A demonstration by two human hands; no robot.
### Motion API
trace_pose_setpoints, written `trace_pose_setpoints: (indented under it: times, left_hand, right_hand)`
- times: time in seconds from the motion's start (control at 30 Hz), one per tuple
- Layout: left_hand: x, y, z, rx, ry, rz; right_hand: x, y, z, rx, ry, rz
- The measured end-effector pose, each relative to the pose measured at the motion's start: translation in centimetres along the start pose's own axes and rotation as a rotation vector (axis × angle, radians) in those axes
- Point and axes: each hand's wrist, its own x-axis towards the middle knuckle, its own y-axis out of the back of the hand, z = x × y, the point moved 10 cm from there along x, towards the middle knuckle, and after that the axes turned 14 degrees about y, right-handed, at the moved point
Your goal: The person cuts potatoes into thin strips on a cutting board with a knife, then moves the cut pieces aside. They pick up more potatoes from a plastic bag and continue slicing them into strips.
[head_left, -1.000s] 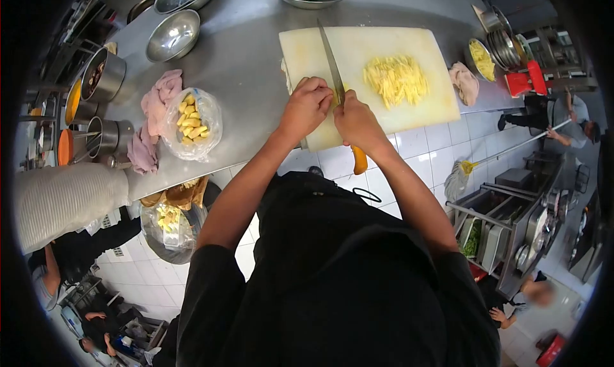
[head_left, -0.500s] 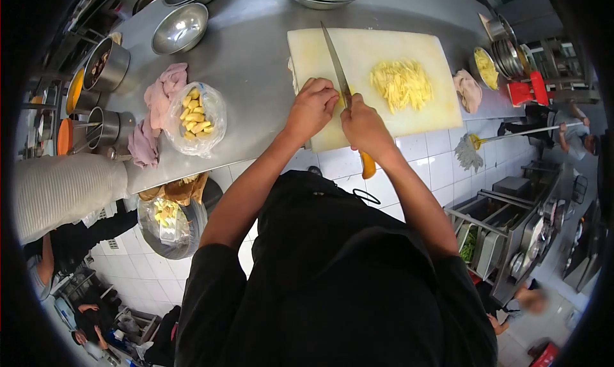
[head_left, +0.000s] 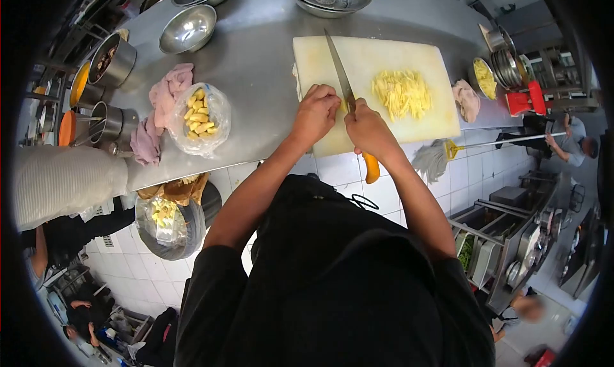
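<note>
A large knife with an orange handle is held in my right hand, its blade pointing away over the white cutting board. My left hand has its fingers curled together just left of the blade, around a small yellow piece mostly hidden under the fingertips. Right of the knife a pile of thin yellow strips lies on the board. To the left on the steel table, an open clear plastic bag contains several peeled yellow pieces.
Metal bowls stand at the back, pots at the far left. Pink cloths lie beside the bag, another right of the board. A lined bin stands below the edge. At right a person holds a mop.
The mop has swung left toward the table. My view has shifted slightly, while both hands and the knife keep nearly the same place on the board.
</note>
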Motion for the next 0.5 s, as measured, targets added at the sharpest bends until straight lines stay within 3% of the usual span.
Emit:
trace_pose_setpoints:
  times: [0.5]
  left_hand:
    - [0.1, 0.3, 0.2, 0.008, -0.003, -0.014]
  right_hand:
    - [0.4, -0.1, 0.0, -0.018, 0.032, 0.007]
